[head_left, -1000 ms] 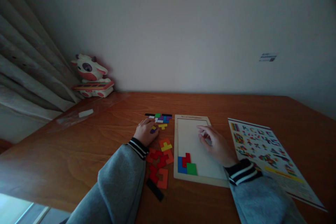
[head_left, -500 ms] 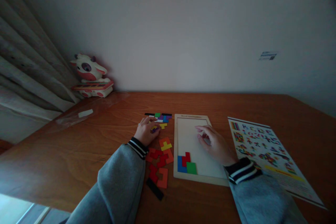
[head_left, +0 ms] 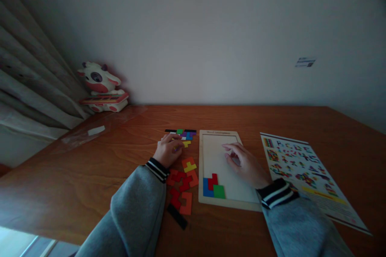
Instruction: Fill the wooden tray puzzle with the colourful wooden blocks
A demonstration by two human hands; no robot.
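Observation:
My left hand [head_left: 167, 149] rests over the upper group of puzzle pieces, its fingers curled; whatever lies under the fingertips is mostly hidden. A yellow piece [head_left: 187, 143] shows just right of it. My right hand [head_left: 241, 160] hovers over the wooden tray [head_left: 220, 131], thumb and fingers apart, holding nothing. In the tray's lower left corner, a blue piece [head_left: 206, 188], a red piece [head_left: 214, 178] and a green piece [head_left: 219, 192] sit together. Below my left hand lie several red and orange pieces [head_left: 186, 204] and a black bar [head_left: 177, 217].
A printed pattern sheet [head_left: 304, 168] lies right of the tray. At the back left stands a cow toy with a keyboard [head_left: 104, 98], with clear plastic wrapping [head_left: 75, 138] near it. A curtain [head_left: 36, 76] hangs at the left.
The fingers of my left hand have shifted slightly over the upper pieces, and the small gap between them has narrowed. My right hand keeps nearly the same pose over the tray.

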